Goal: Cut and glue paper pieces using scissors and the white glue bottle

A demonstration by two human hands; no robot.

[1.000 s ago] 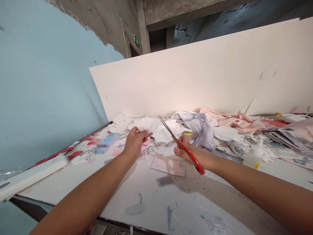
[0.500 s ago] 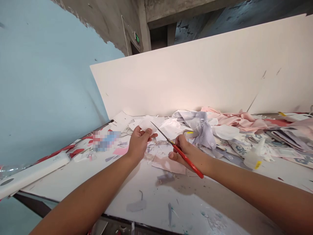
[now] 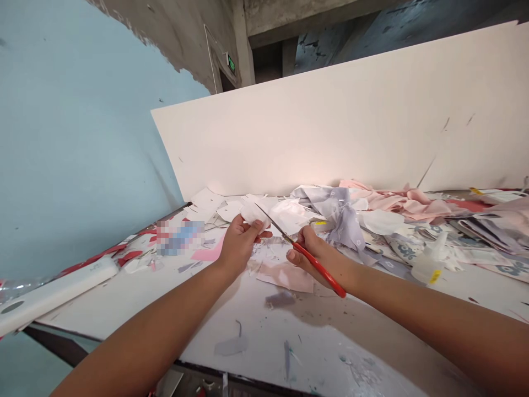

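My left hand (image 3: pixel 243 240) pinches a small white piece (image 3: pixel 253 212) between thumb and fingers; whether it is paper or thin cloth I cannot tell. My right hand (image 3: pixel 316 251) is closed on red-handled scissors (image 3: pixel 316 264), whose blades point up and left. The blade tips lie at the right edge of the white piece, and the blades look nearly together. Behind both hands lie white sheets (image 3: pixel 289 215) and a lavender flowered cloth (image 3: pixel 345 220). Below them a pale pink scrap (image 3: pixel 287 277) rests on the table.
A white table (image 3: pixel 248 358) carries many scraps. Pink cloth (image 3: pixel 409 201) is heaped at the back right, near a clear squeeze bottle (image 3: pixel 430 262). At left lie a long white device (image 3: pixel 58 295) and red scraps (image 3: pixel 129 257). A tall white board (image 3: pixel 330 127) stands behind.
My left hand has shifted slightly right with the white piece, closer to the scissor blades. My right hand and the scissors have barely moved.
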